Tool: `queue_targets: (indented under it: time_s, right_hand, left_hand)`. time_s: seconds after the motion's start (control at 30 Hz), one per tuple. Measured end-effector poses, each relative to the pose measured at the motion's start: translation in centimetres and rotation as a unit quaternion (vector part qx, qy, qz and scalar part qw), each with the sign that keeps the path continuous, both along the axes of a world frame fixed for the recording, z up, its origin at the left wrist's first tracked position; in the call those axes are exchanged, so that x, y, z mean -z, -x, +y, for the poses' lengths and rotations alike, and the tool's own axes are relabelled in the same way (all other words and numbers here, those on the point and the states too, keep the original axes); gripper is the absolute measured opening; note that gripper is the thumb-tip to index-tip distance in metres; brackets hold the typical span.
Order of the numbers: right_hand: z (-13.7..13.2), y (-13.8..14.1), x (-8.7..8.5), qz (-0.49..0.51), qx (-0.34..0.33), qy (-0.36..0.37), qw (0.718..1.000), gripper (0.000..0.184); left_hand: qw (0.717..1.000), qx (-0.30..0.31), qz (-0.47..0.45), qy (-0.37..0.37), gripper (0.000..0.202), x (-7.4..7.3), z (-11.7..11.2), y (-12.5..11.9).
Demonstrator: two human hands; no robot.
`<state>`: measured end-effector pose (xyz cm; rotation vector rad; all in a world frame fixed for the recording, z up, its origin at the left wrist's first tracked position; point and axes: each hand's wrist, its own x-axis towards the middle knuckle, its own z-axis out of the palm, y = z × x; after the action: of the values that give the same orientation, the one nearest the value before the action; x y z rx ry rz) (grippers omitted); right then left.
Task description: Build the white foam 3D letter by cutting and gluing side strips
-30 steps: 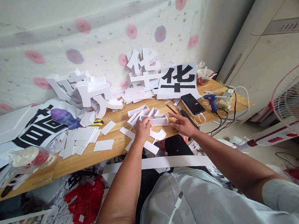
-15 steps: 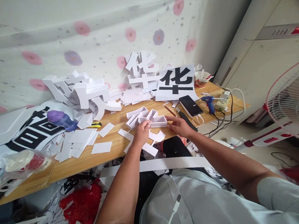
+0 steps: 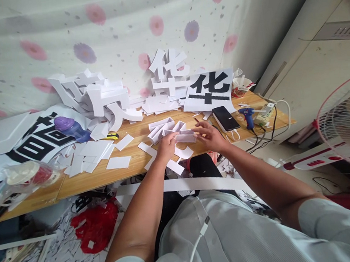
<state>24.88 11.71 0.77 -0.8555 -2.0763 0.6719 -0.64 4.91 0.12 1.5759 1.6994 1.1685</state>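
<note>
On the near middle of the table lies a white foam-board letter point(image 3: 185, 137), a hollow shape with upright walls. My left hand point(image 3: 166, 147) pinches its near wall between thumb and fingers. At the letter's right end is my right hand point(image 3: 210, 137), its fingers apart around the corner; whether they touch it I cannot tell. Flat white cut pieces point(image 3: 175, 167) and a curved white piece point(image 3: 184, 152) lie just below the letter. A black phone point(image 3: 225, 118) with a white cable rests beyond my right hand.
A blue glue gun point(image 3: 248, 117) and a power strip point(image 3: 264, 115) sit at the right end. White raised letters point(image 3: 170, 71) stand by the wall near a printed sheet point(image 3: 209, 87). A yellow cutter point(image 3: 112, 136) lies left. A fan point(image 3: 349, 125) stands to the right.
The view has tilted down slightly. My right hand's fingers have lifted and spread at the letter's right end. My left hand keeps its pinch.
</note>
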Motion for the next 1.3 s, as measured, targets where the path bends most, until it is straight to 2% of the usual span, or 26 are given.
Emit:
queue_targets:
  time_s: [0.13, 0.3, 0.57, 1.3]
  right_hand:
    - [1.0, 1.0, -1.7, -0.122, -0.008, -0.068, 0.99, 0.028]
    - [1.1, 2.4, -2.5, -0.217, 0.013, -0.103, 0.971, 0.016]
    - [0.7, 2.6, -2.5, -0.207, -0.005, -0.101, 0.973, 0.013]
    - [0.9, 2.4, -3.9, -0.276, -0.03, -0.096, 0.956, 0.016]
  left_hand:
    - [1.0, -0.001, 0.008, -0.012, 0.035, 0.0, 0.0, 0.1]
    - [1.0, 0.009, -0.009, -0.023, 0.035, 0.3, 0.0, 0.1]
    - [0.999, -0.013, 0.013, -0.046, 0.034, 0.9, -0.2, 0.2]
    - [0.997, 0.009, 0.021, -0.077, 0.03, 1.0, -0.3, 0.2]
